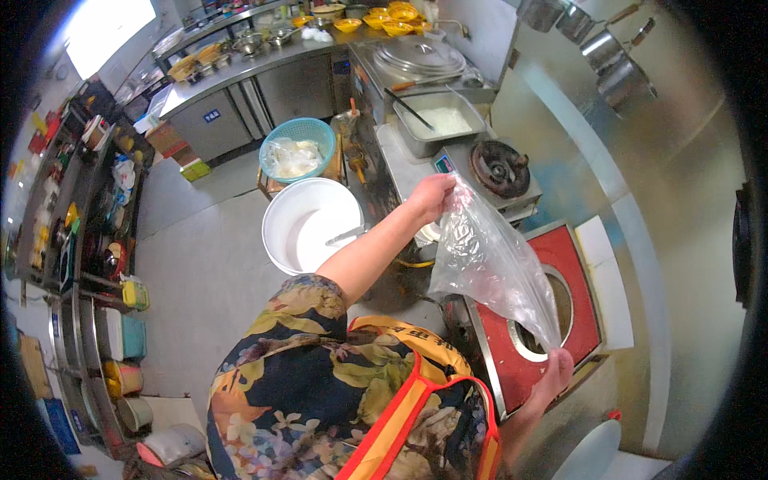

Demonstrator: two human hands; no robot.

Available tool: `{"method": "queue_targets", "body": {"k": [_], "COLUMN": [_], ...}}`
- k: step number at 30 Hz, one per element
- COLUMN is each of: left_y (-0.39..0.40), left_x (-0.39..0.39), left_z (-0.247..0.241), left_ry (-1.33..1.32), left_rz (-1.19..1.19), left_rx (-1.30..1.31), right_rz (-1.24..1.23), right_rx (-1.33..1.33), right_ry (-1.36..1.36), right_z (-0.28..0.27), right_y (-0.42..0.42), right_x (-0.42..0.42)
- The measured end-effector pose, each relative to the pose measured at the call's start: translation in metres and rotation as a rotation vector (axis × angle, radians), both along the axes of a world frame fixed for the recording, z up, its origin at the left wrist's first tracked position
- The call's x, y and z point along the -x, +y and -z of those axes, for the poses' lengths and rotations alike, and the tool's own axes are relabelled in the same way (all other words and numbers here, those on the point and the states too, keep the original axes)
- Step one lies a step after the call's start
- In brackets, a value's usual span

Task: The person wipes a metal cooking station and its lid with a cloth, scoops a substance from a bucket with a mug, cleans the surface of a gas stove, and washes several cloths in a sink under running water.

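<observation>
A clear plastic bag [486, 252] is stretched between my two hands. My left hand [433, 195] pinches its upper corner, close to the burner stove's near edge. Lower and to the right, my right hand [557, 373] grips the gathered other end, over a red stove top [510, 360] with a round opening. Beyond my left hand, a rectangular metal pan [414, 143] holds white contents and a dark-handled utensil. A black cast burner [499, 168] sits to the right of that hand. Left of my forearm stands a white bucket [285, 225] with a metal-looking utensil inside.
A blue plastic basket [327, 135] holding bagged pale items rests on a low wooden stand behind the bucket. A large lidded pot [420, 57] is at the back. Shelving [78, 282] lines the left side. Saucepans [603, 51] hang at the upper right.
</observation>
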State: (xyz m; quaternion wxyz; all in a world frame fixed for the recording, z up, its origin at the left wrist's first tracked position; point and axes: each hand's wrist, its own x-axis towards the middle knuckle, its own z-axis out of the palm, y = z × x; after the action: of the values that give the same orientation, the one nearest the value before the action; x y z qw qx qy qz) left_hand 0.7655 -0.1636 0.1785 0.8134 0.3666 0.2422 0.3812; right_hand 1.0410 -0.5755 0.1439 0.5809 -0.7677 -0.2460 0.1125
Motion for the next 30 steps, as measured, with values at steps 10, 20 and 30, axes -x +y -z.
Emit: {"method": "queue_targets", "body": {"k": [10, 20, 30], "left_y": [-0.093, -0.162, -0.102], "left_x": [-0.039, -0.07, -0.011], "left_z": [-0.081, -0.125, -0.086], "left_ry": [0.285, 0.413, 0.868], "left_rz": [0.316, 0.417, 0.598], "left_rx": [-0.596, -1.151, -1.271], "right_rz": [-0.473, -0.764, -0.488], "right_rx": [-0.02, -0.161, -0.652], "right_ry": [-0.071, 0.089, 0.266], "right_z": [-0.053, -0.142, -0.145], "right_y": [0.056, 0.132, 0.139], "right_x": [-0.066, 0.007, -0.029]}}
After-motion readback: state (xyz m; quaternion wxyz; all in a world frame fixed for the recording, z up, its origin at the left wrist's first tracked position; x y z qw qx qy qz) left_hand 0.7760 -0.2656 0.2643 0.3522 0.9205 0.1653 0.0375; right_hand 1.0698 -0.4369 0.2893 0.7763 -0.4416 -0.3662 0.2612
